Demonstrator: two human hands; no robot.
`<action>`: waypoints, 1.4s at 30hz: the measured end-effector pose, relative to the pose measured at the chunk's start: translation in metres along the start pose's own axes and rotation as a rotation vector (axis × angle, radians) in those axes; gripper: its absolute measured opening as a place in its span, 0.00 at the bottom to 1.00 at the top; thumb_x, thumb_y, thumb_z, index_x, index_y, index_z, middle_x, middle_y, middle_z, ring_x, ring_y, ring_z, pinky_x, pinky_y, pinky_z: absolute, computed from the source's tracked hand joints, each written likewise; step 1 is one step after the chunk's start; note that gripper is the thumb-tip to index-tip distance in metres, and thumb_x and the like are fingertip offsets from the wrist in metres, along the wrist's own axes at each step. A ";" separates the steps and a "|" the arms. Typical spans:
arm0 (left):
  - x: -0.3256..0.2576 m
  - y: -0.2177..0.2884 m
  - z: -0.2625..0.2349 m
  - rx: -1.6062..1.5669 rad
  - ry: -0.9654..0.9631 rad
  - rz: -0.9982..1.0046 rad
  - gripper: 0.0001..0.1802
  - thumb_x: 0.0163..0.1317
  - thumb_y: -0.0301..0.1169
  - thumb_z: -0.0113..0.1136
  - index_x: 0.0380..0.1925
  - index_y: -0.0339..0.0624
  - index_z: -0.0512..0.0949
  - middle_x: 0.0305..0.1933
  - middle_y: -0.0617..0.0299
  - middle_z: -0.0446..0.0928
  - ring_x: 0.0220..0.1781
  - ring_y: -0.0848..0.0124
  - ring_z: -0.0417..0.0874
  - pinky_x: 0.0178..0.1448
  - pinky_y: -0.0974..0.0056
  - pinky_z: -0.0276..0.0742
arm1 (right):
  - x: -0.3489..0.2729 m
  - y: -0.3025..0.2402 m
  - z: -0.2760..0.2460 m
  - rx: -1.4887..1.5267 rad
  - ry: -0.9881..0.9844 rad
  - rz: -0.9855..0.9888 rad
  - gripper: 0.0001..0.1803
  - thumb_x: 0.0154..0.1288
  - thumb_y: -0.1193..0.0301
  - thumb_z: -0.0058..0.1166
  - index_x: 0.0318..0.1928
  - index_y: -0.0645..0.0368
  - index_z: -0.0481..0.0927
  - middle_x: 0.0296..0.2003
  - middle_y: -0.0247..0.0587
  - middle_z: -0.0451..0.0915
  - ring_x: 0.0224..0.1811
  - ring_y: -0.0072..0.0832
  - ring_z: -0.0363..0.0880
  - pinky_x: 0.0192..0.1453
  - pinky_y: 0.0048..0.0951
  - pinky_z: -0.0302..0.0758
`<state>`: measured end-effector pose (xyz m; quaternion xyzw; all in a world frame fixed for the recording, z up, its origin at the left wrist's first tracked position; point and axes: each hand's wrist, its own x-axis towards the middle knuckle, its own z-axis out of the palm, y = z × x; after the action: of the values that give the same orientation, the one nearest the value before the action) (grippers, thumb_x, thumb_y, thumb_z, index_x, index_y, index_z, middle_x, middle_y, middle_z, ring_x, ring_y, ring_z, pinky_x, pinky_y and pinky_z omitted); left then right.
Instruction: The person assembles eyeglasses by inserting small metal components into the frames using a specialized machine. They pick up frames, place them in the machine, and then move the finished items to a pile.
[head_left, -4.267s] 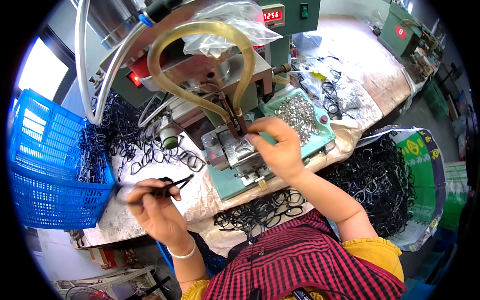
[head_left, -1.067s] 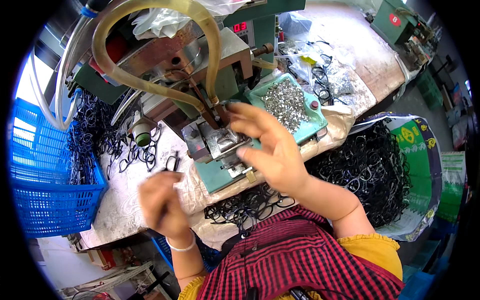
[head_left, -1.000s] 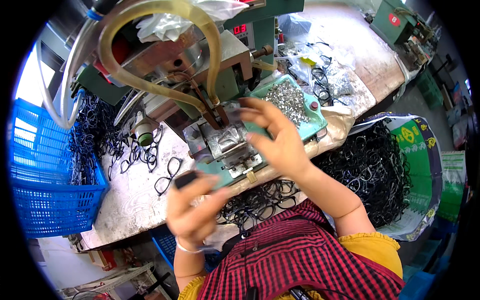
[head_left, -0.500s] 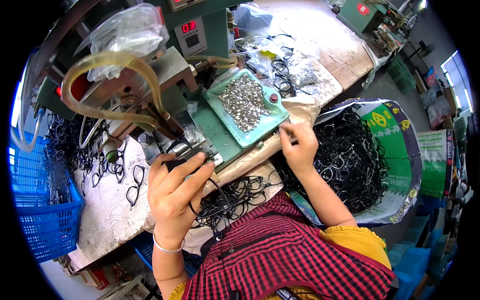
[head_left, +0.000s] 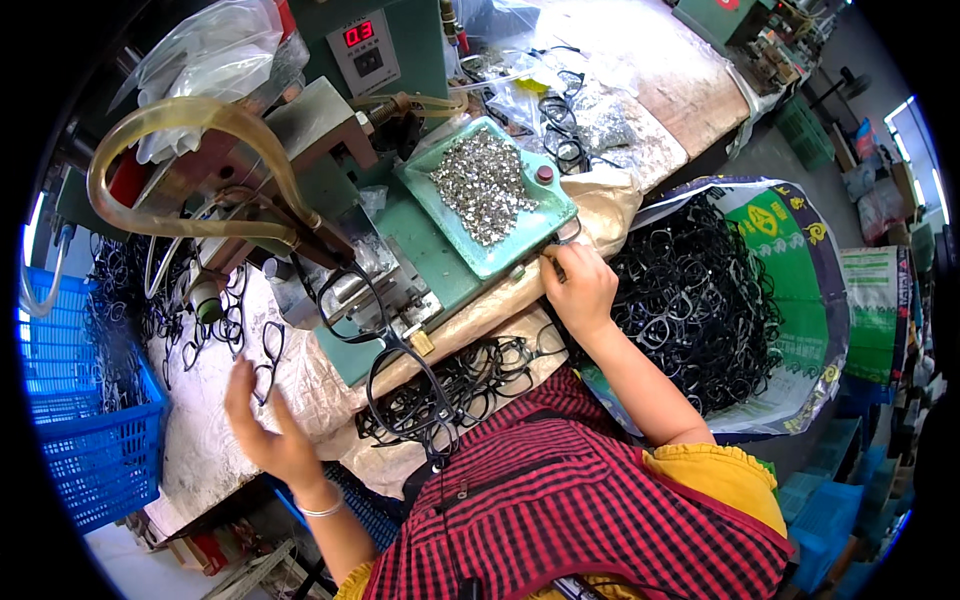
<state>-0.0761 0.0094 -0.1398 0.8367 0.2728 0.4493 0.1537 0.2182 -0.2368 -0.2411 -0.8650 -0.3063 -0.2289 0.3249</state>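
A black eyeglass frame (head_left: 372, 375) sits at the jig of the green bench machine (head_left: 420, 235), one lens ring on the metal fixture and the other hanging over the front edge. My left hand (head_left: 275, 440) is off it to the left, fingers apart and nothing in them, beside a loose eyeglass frame (head_left: 268, 360) on the table. My right hand (head_left: 580, 292) is at the near right corner of the pale green tray (head_left: 480, 262), fingertips pinched together; what they hold, if anything, is too small to make out. Small shiny metal parts (head_left: 485, 190) fill the tray.
Many black frames (head_left: 690, 310) fill a large lined sack (head_left: 800, 300) on my right. More frames (head_left: 455, 385) lie in front of me. A blue crate (head_left: 100, 440) stands at the left. A thick hose (head_left: 110, 170) loops over the machine.
My left hand has let go of the eyeglass frame at the jig and moved left. My right hand has shifted slightly left and nearer, its fingers still pinched. The whole view has shifted a little.
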 end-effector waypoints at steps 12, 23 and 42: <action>-0.032 -0.153 0.011 0.454 -0.222 -0.116 0.08 0.63 0.28 0.64 0.41 0.39 0.82 0.45 0.54 0.81 0.48 0.54 0.79 0.56 0.54 0.71 | 0.028 0.009 -0.030 0.694 -0.115 0.485 0.06 0.64 0.75 0.63 0.40 0.64 0.86 0.34 0.37 0.85 0.35 0.21 0.83 0.43 0.23 0.78; 0.000 -0.152 0.007 0.491 -0.556 -0.133 0.12 0.61 0.34 0.66 0.39 0.41 0.75 0.32 0.52 0.81 0.33 0.51 0.83 0.37 0.53 0.77 | 0.002 -0.004 -0.009 0.036 -0.141 0.227 0.06 0.57 0.69 0.66 0.35 0.55 0.86 0.30 0.38 0.83 0.32 0.33 0.83 0.39 0.33 0.79; 0.028 0.003 0.011 -1.150 0.157 -0.683 0.15 0.79 0.44 0.44 0.39 0.46 0.69 0.36 0.58 0.76 0.32 0.67 0.76 0.34 0.66 0.72 | 0.090 -0.170 -0.002 1.168 -0.246 0.184 0.13 0.61 0.79 0.61 0.47 0.66 0.82 0.38 0.38 0.85 0.47 0.26 0.82 0.55 0.27 0.75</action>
<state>-0.0530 0.0240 -0.1259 0.4533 0.2499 0.5087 0.6880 0.1661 -0.1014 -0.1144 -0.5864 -0.3405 0.1080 0.7270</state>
